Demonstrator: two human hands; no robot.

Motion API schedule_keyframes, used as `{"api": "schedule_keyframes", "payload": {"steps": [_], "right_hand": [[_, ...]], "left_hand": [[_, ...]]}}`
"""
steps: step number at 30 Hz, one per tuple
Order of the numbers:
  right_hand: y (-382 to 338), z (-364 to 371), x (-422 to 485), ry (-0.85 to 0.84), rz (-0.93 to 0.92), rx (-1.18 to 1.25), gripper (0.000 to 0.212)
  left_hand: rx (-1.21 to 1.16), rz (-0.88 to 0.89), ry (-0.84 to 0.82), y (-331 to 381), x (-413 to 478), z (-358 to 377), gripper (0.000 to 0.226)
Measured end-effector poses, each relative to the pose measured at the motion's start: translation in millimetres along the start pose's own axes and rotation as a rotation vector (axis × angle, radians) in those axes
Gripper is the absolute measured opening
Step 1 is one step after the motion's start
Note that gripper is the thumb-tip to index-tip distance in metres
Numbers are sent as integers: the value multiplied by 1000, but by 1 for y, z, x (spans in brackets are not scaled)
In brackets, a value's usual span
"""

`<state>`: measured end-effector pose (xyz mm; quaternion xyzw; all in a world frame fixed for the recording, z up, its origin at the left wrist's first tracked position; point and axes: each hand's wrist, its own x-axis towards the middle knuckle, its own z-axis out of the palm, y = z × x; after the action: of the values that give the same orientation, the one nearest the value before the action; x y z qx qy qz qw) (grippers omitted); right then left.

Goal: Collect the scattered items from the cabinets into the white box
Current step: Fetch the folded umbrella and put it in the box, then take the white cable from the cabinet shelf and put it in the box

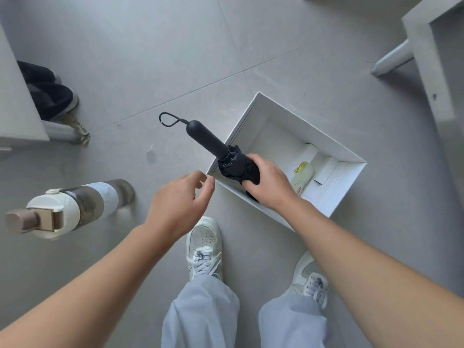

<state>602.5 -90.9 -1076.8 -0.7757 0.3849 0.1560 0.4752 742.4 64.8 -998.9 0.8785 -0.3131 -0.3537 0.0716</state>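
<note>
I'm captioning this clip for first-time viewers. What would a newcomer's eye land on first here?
The folded black umbrella stands out most: the right hand grips its fabric end over the near-left corner of the white box on the floor. The left hand hovers open beside that corner. A capped bottle stands on the floor at left, and a pale packet lies inside the box.

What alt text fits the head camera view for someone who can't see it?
Seen from above, the right hand grips a folded black umbrella over a corner of the white box on the floor, which holds a pale packet. The left hand hovers open beside it.
</note>
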Motion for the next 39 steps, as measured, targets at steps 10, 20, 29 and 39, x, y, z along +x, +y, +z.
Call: {"api": "schedule_keyframes", "payload": {"steps": [10,20,29,39], "right_hand": [[-81,-140,-89,154,13,236,62],[-330,-440,-288,613,-273,261,59],[-545,-613,-531,933,-597,123,61],[-598,-619,-635,1046,-719,29,57]], "left_hand": [[27,69,97,91,-29,-116,37],[-35,381,508,311,-171,-440,37],[-35,656,856,436,-398,-668,33],[-50,759,1102,447,-508,-734,43]]}}
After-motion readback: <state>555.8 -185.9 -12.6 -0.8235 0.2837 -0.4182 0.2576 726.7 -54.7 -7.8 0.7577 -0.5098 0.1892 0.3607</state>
